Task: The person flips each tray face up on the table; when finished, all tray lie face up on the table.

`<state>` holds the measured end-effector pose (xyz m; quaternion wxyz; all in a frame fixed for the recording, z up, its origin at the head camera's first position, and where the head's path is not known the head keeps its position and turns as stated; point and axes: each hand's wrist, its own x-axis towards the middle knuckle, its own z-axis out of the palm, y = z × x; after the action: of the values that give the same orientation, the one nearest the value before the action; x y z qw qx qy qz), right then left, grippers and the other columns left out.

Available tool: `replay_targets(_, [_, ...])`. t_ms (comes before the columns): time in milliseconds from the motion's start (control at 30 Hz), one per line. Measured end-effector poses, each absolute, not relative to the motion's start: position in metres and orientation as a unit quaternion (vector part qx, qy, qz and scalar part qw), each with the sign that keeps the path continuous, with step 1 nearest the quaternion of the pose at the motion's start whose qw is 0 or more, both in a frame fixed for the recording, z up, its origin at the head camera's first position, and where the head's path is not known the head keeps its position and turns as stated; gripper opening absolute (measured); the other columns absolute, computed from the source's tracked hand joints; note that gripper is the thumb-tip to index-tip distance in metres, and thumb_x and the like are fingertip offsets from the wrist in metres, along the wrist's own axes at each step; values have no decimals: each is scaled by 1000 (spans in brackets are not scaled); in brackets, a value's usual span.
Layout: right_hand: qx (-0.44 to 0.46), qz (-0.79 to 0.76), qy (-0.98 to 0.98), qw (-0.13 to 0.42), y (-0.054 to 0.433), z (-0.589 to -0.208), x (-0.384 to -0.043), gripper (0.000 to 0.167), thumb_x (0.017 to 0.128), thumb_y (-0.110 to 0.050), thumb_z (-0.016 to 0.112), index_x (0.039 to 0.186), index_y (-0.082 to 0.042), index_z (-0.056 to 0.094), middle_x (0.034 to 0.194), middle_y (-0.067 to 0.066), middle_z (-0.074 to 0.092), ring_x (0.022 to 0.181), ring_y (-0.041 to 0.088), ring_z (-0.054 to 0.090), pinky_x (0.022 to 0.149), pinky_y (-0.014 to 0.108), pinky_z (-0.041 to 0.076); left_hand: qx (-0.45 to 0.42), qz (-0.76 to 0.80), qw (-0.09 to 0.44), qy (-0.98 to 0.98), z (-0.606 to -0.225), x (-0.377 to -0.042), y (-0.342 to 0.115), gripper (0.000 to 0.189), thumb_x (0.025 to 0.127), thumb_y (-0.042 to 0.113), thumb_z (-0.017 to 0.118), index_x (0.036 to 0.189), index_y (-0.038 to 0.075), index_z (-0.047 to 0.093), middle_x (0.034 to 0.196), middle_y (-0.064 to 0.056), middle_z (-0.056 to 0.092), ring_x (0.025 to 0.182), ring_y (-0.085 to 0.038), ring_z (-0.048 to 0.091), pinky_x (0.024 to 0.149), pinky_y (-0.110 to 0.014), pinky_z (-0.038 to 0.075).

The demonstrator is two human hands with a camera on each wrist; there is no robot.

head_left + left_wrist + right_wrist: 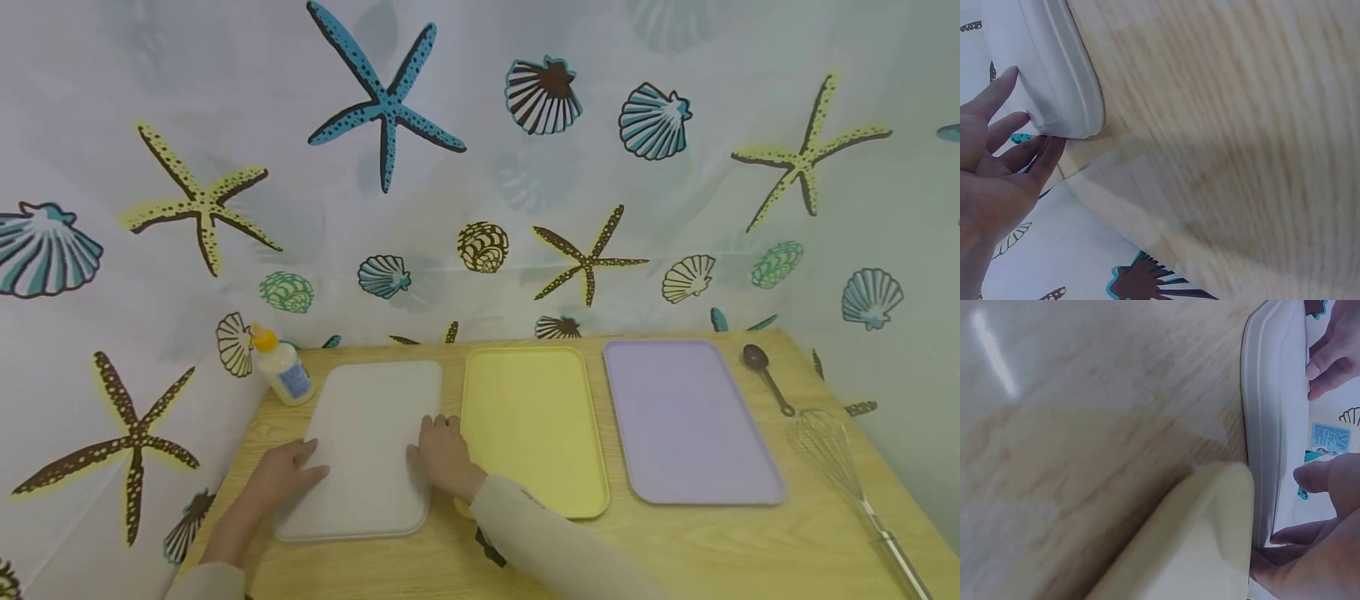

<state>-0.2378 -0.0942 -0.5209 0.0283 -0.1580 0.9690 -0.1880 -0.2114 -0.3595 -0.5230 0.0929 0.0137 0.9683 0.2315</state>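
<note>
A white tray (pixel 371 450) with rounded corners lies at the left of the row of trays on the wooden table. My left hand (pixel 283 477) holds its left edge, thumb and fingertips at the rim. In the left wrist view the fingers of that hand (pixel 1010 144) reach the tray's side (pixel 1072 81) close over the table. My right hand (pixel 444 457) grips the opposite edge, beside the yellow tray (pixel 532 433). The right wrist view shows the fingers of that hand (pixel 1316 531) curled at the white tray's rim (pixel 1260 425), with the thumb above.
A lilac tray (pixel 690 425) lies to the right of the yellow one. Beyond it are a dark spoon (pixel 767 377) and a wire whisk (pixel 847 475). A glue bottle with a yellow cap (pixel 285 371) stands at the back left. A patterned curtain (pixel 480 167) surrounds the wooden table (pixel 675 550).
</note>
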Motion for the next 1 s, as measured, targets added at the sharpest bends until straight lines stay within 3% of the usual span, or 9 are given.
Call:
replay_targets(200, [-142,-231,961,47,-93,-527,-241,36,90,-28,60,107,4,60,101,17,60,104,30,52,63,27,55,14,245,91,965,-523,-206,-358,63,93,31,64,134,-12,45,139,-40,34,127,-56,33,106,-64,29])
replay_targets(467, [-156,-296,942,34,-87,-526,-245,30,88,-19,60,102,7,63,95,20,64,95,34,56,69,32,52,5,253,94,963,-525,-207,-361,67,93,36,63,137,-10,42,142,-40,28,128,-59,28,106,-67,24])
replay_targets(567, [-160,-331,930,30,-86,-525,-246,24,86,-13,61,100,7,63,87,14,62,79,26,56,60,28,49,8,255,92,963,-527,-207,-363,66,93,34,63,137,-10,42,142,-39,29,129,-57,29,107,-65,25])
replay_targets(667, [-167,-385,908,21,-84,-523,-248,9,82,-4,62,83,3,56,70,4,47,60,16,43,49,22,36,10,260,92,961,-527,-207,-365,65,94,34,62,138,-9,41,143,-39,28,130,-56,28,108,-65,24])
replay_targets(733, [-175,-415,893,12,-82,-523,-249,19,80,2,61,71,-4,45,63,-2,33,55,11,32,45,20,27,13,265,94,960,-527,-208,-366,66,94,35,61,139,-10,41,143,-39,28,130,-56,29,107,-65,25])
replay_targets(833, [-177,-443,879,6,-80,-522,-250,38,76,8,60,63,-11,30,59,-5,23,52,9,24,43,18,21,19,268,94,959,-526,-207,-366,67,94,36,61,138,-10,41,143,-39,28,129,-56,30,107,-65,26])
replay_targets(1000, [-159,-462,872,11,-77,-523,-251,40,75,10,63,60,-11,32,56,-5,26,48,8,30,39,15,27,18,269,97,958,-526,-206,-365,66,94,35,61,139,-10,40,144,-38,28,130,-56,29,107,-65,25])
